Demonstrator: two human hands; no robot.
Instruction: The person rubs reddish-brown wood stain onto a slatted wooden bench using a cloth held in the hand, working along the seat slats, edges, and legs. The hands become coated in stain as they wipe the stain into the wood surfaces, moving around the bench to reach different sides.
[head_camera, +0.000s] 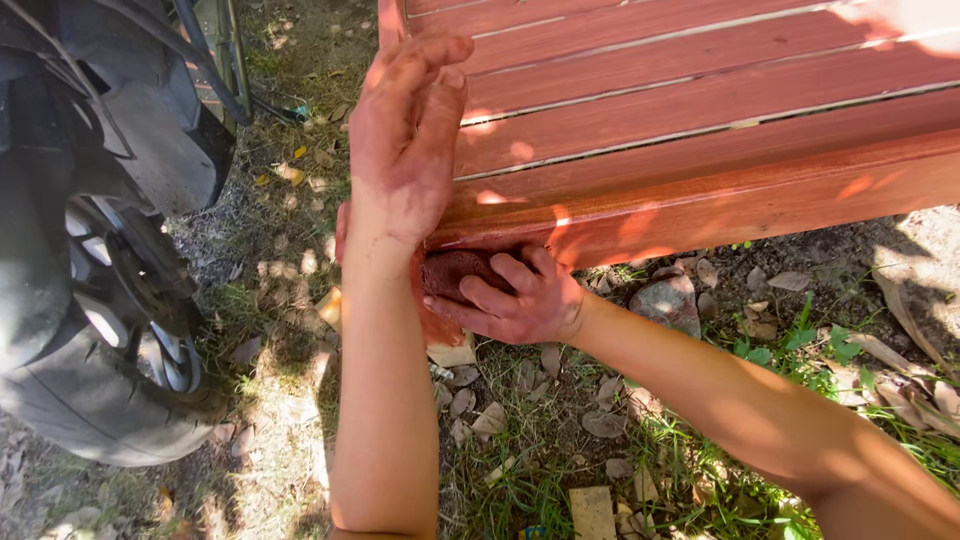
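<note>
the right hand (515, 295) has its fingers (500, 272) curled around a small reddish-brown pad (455, 270), probably a stain-soaked sponge or cloth. the thumb lies below the pad and the fingers wrap over its front. the pad is pressed against the underside of the front edge of a red wooden bench (700, 130), close to the corner. the left hand (405, 140) lies flat on top of the slats with its fingers straight and released, holding nothing. its palm rests on the bench edge directly above the pad. both hands are smeared with red stain.

the pad looks soft, light and compressible. it probably deforms under finger pressure and is likely wet and somewhat slippery. a full wrap of the fingers, as shown, suits it better than a fingertip pinch. the bench looks stiff and heavy, and its surface shows a wet-looking sheen in the sun.

below the bench there is bare soil with sparse grass (520, 480), dry leaves and a few stones (668, 298). a flat piece of pale wood (592, 510) lies near the bottom edge. a dark motorcycle wheel (110, 340) stands to the left, well apart from both hands.
</note>
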